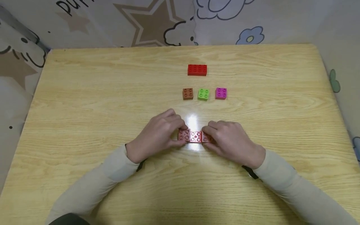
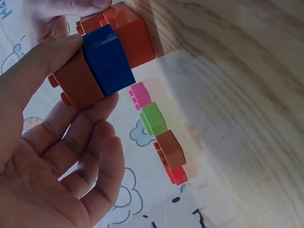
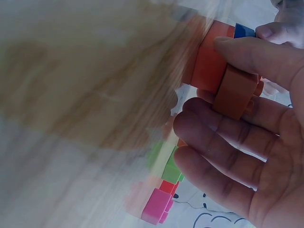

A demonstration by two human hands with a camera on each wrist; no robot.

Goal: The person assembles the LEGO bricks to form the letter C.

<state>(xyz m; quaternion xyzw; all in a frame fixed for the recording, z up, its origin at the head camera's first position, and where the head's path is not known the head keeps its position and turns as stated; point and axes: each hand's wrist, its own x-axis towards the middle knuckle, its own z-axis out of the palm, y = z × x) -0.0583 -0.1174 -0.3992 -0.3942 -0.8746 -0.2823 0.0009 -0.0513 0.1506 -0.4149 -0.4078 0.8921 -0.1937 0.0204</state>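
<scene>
My left hand pinches a brown brick joined on top of a blue brick, thumb on one side and fingers on the other. Right beside that pair, on the table, is a red brick whose studs show between the hands. A second brown brick sits on the red brick's right part. Thumb and fingers of my right hand grip this red and brown piece from both sides. From above, the blue brick is hidden under its brown one.
Beyond the hands a brown brick, a lime green brick and a magenta brick stand in a row. Farther back lies a long red brick. The wooden table meets a patterned wall covering at the back.
</scene>
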